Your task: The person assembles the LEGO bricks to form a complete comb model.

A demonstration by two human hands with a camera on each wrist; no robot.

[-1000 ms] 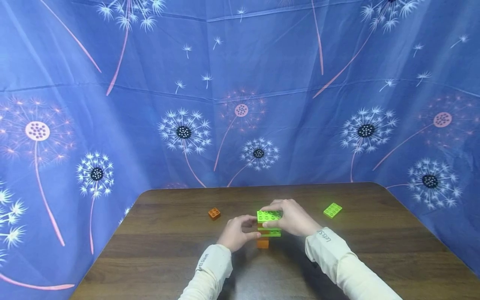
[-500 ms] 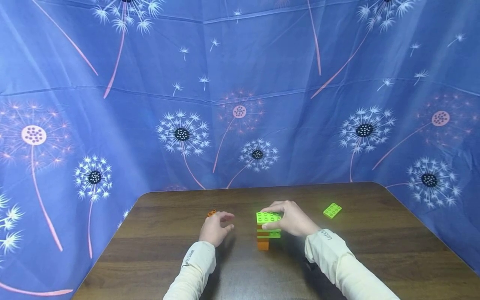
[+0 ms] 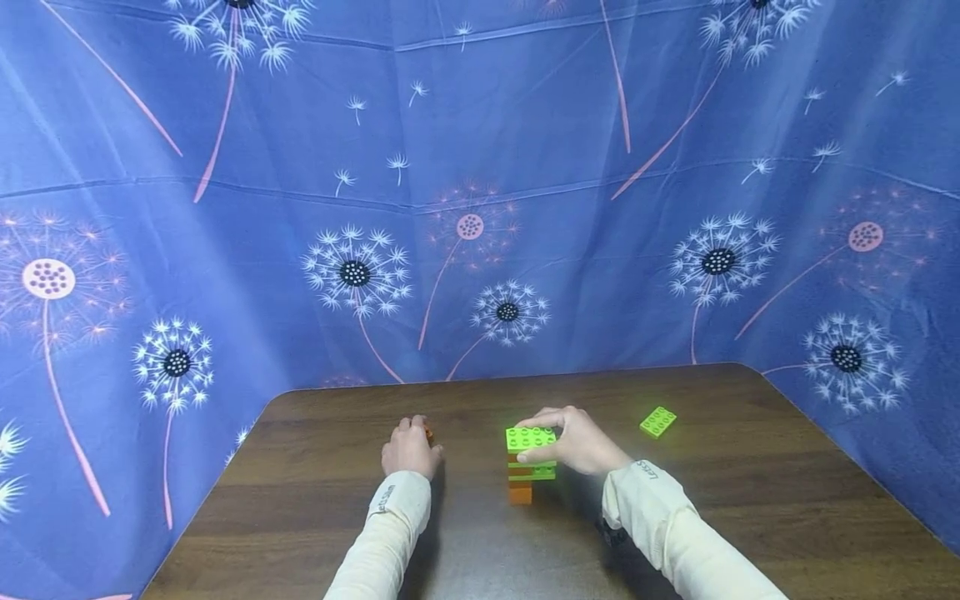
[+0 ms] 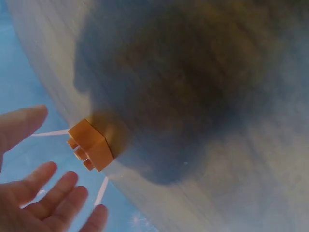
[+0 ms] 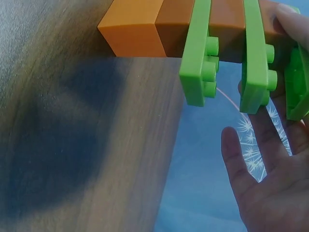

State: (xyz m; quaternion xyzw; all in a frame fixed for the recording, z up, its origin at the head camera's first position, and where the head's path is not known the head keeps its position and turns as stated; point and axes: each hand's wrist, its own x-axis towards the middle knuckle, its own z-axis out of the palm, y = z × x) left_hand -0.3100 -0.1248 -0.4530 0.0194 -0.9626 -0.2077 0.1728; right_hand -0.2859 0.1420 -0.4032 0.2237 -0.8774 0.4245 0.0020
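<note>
At the left back of the table, my left hand (image 3: 408, 450) reaches over a small orange building brick (image 3: 428, 433), partly hidden behind the fingers. In the left wrist view the orange brick (image 4: 89, 142) sits beyond the fingertips, with thumb and fingers spread and apart from it. A tower of orange bricks and thin green bricks (image 3: 521, 495) stands upright at the middle. My right hand (image 3: 585, 443) grips its top, thumb on the near side of the green brick (image 3: 529, 438) and fingers at the back. The right wrist view shows green bricks (image 5: 195, 67) jutting out from the orange column.
A loose flat green brick (image 3: 657, 422) lies at the right back of the brown wooden table (image 3: 750, 500). Behind the table hangs a blue cloth (image 3: 600, 275) with a dandelion print.
My left hand has let go of the tower and moved left to the loose orange brick. My right hand stays at the tower's top. The view has shifted slightly.
</note>
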